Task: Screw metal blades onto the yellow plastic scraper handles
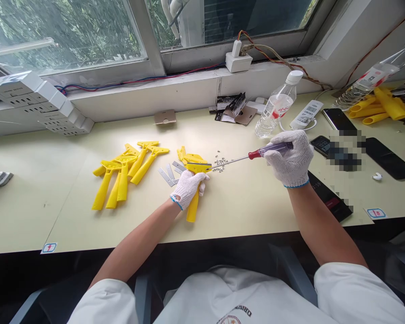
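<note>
- While the left hand (188, 185) is gripping a yellow scraper (193, 209), the right hand (290, 155) is grasping a screwdriver (254, 154), whose slant could be making it slip toward the left hand.
- Loose screws (222, 161) are lying just right of the left hand; a nudge might be scattering them.
- Blades (170, 171) are lying just left, perhaps risking cuts.

A workshop is suggested by T-shaped yellow plastic handles (122, 183) and silvery screws (219, 169) spread on a pale-yellow bench (246, 207), its front edge numbered.
</note>
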A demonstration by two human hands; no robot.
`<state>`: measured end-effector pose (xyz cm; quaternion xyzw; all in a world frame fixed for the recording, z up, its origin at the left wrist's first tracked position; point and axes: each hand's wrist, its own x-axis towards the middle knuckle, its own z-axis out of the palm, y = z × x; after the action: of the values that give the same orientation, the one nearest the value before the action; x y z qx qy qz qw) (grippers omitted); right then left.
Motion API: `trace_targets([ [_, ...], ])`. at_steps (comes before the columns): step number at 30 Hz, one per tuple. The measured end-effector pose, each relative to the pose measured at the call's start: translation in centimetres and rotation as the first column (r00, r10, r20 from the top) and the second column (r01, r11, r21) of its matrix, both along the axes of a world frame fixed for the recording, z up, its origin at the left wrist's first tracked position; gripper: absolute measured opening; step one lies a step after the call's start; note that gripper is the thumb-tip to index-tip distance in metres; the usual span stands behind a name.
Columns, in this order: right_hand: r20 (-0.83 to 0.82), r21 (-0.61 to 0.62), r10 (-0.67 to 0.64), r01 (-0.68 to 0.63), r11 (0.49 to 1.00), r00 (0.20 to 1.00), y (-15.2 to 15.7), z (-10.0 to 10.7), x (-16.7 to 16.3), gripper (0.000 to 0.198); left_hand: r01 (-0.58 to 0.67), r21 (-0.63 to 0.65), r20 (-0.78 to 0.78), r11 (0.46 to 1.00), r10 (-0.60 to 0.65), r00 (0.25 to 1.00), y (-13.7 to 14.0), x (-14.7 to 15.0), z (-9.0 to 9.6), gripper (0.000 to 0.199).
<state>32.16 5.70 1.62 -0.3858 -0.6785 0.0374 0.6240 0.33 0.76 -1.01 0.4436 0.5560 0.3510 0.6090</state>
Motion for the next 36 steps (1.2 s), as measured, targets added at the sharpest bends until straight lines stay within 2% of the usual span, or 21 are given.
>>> trace_targets([
  [4, -0.008, -0.049, 0.132, -0.133, 0.990, 0.991, -0.5, 0.4, -0.4, 0.033, 0.004, 0.002, -0.008, 1.000, -0.004, 1.000, -0.1, 0.0, 0.1, 0.021],
  [7, -0.037, -0.063, 0.182, -0.184, 0.981, 0.983, -0.7, 0.4, -0.7, 0.034, 0.001, 0.007, -0.011, 1.000, -0.001, 1.000, 0.0, 0.0, 0.1, 0.021],
  [11, -0.065, -0.056, 0.177, -0.181, 0.982, 0.982, -0.9, 0.5, -1.2, 0.035, 0.000, 0.010, -0.006, 1.000, 0.000, 1.000, 0.1, 0.1, 0.0, 0.019],
  [15, -0.219, -0.018, 0.240, -0.249, 0.968, 0.946, -0.8, 0.6, -2.3, 0.046, 0.001, 0.012, 0.018, 1.000, -0.002, 1.000, -0.1, 0.2, 0.2, 0.021],
  [18, -0.388, -0.043, 0.215, -0.251, 0.967, 0.896, 0.2, 0.2, -2.2, 0.047, 0.020, 0.013, 0.099, 1.000, -0.021, 0.995, -0.4, 0.4, 0.7, 0.024],
  [22, -0.525, -0.069, 0.144, -0.210, 0.975, 0.839, 3.2, -1.5, 0.5, 0.041, 0.068, 0.015, 0.208, 0.998, -0.070, 0.976, -1.0, 0.4, 1.5, 0.027],
  [23, -0.548, -0.111, 0.115, -0.209, 0.972, 0.829, 3.9, -1.9, 1.2, 0.042, 0.072, 0.019, 0.231, 0.997, -0.075, 0.970, -1.1, 0.3, 1.6, 0.027],
  [24, -0.573, -0.190, 0.084, -0.232, 0.954, 0.815, 4.5, -2.2, 1.7, 0.046, 0.075, 0.024, 0.255, 0.997, -0.079, 0.964, -1.1, 0.3, 1.7, 0.027],
  [25, -0.583, -0.305, 0.044, -0.268, 0.914, 0.811, 4.9, -2.4, 1.9, 0.050, 0.077, 0.031, 0.278, 0.997, -0.083, 0.957, -1.2, 0.3, 1.7, 0.026],
  [26, -0.568, -0.442, 0.003, -0.308, 0.842, 0.823, 5.1, -2.6, 1.9, 0.053, 0.080, 0.037, 0.297, 0.996, -0.087, 0.951, -1.2, 0.2, 1.8, 0.026],
  [28, -0.474, -0.689, -0.035, -0.346, 0.636, 0.880, 4.7, -2.6, 1.2, 0.055, 0.090, 0.046, 0.316, 0.995, -0.100, 0.944, -1.2, 0.2, 1.9, 0.025],
  [29, -0.409, -0.775, -0.023, -0.334, 0.536, 0.912, 4.3, -2.5, 0.6, 0.056, 0.099, 0.046, 0.318, 0.994, -0.109, 0.942, -1.3, 0.2, 2.0, 0.025],
  [31, -0.277, -0.876, 0.017, -0.259, 0.406, 0.961, 3.4, -2.4, -0.6, 0.057, 0.112, 0.043, 0.321, 0.993, -0.120, 0.939, -1.3, 0.2, 2.2, 0.026],
  [32, -0.202, -0.908, 0.035, -0.200, 0.368, 0.979, 3.1, -2.5, -1.0, 0.057, 0.115, 0.041, 0.324, 0.992, -0.123, 0.938, -1.4, 0.3, 2.3, 0.026],
  [33, -0.106, -0.927, 0.054, -0.119, 0.355, 0.993, 2.9, -2.5, -1.3, 0.054, 0.118, 0.041, 0.328, 0.992, -0.124, 0.936, -1.4, 0.3, 2.4, 0.026],
  [34, 0.006, -0.932, 0.076, -0.022, 0.363, 0.997, 2.8, -2.6, -1.5, 0.049, 0.119, 0.041, 0.332, 0.992, -0.126, 0.935, -1.5, 0.3, 2.5, 0.026],
  [36, 0.241, -0.894, 0.126, 0.169, 0.416, 0.962, 3.0, -2.7, -1.7, 0.038, 0.124, 0.042, 0.331, 0.991, -0.131, 0.934, -1.5, 0.3, 2.6, 0.026],
])
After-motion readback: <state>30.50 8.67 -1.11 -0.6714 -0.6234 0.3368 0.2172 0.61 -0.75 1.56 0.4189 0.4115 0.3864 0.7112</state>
